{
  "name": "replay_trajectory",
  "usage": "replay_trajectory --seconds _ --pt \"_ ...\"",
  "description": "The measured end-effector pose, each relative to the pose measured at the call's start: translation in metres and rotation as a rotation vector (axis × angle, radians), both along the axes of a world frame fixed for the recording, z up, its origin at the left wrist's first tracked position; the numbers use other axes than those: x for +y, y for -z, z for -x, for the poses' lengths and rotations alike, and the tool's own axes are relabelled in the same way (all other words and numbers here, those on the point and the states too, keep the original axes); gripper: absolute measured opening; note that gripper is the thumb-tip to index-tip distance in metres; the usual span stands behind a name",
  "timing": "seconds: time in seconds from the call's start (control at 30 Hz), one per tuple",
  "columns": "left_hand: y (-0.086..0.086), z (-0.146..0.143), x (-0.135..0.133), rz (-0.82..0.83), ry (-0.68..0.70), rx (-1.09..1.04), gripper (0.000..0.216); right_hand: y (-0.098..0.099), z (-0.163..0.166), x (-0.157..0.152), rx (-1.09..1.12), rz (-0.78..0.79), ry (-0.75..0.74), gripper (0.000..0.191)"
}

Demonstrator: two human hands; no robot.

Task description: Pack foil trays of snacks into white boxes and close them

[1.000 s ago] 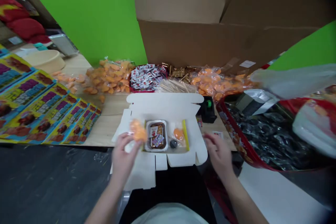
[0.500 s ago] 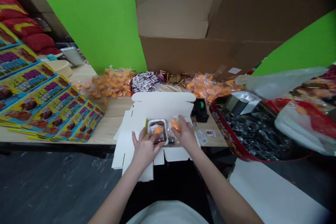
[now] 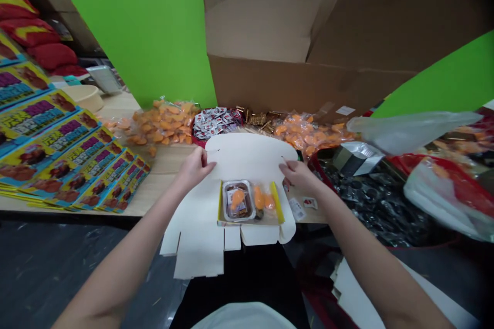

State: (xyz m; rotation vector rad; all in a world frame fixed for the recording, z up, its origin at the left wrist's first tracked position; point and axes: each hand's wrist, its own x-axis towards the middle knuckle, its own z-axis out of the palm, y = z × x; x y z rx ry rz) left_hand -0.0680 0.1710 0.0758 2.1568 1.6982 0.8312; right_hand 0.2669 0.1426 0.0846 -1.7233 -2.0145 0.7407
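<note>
A flat white die-cut carton (image 3: 200,236) lies open at the table's near edge. On it sit a yellow-edged tray with a small foil dish (image 3: 238,200) of dark food, sachets and an orange packet, plus more orange packets (image 3: 262,199) beside it. My left hand (image 3: 195,166) pinches the left end of the carton's lid flap (image 3: 250,157). My right hand (image 3: 299,175) pinches the flap's right end. The flap is tilted up toward me.
Bags of orange packets (image 3: 162,123), red-white sachets (image 3: 212,121) and gold packets (image 3: 257,115) line the table before a big open cardboard box (image 3: 309,82). Printed sleeves (image 3: 65,159) fan out on the left. A red bag (image 3: 386,200) of dark lids stands at the right.
Both hands left the tray, where the left one set down an orange packet, and moved out to the lid flap's two ends. The flap has lifted and now hides the black dispenser.
</note>
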Motion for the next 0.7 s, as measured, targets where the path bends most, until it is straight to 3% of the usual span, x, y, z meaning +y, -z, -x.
replay_trajectory --seconds 0.1,0.23,0.33,0.43,0.53,0.7 --pt "0.01 -0.018 -0.029 0.055 0.015 0.026 0.014 0.014 0.023 -0.031 -0.005 -0.061 0.032 0.032" --pt "0.029 -0.029 -0.089 0.079 0.186 0.014 0.042 0.047 0.017 -0.077 0.1 -0.252 -0.04 0.037" --pt "0.043 -0.023 -0.121 0.127 0.27 0.044 0.05 0.076 -0.002 -0.099 0.128 -0.24 -0.113 0.045" --pt "0.053 -0.012 -0.133 0.145 0.267 0.035 0.052 0.096 -0.009 -0.11 0.105 -0.184 -0.156 0.056" --pt "0.048 -0.008 -0.126 0.163 0.277 -0.069 0.044 0.097 -0.007 -0.117 0.098 -0.223 -0.146 0.058" --pt "0.023 -0.014 -0.104 0.267 0.311 -0.09 0.04 0.065 0.01 -0.14 -0.108 -0.172 0.06 0.033"
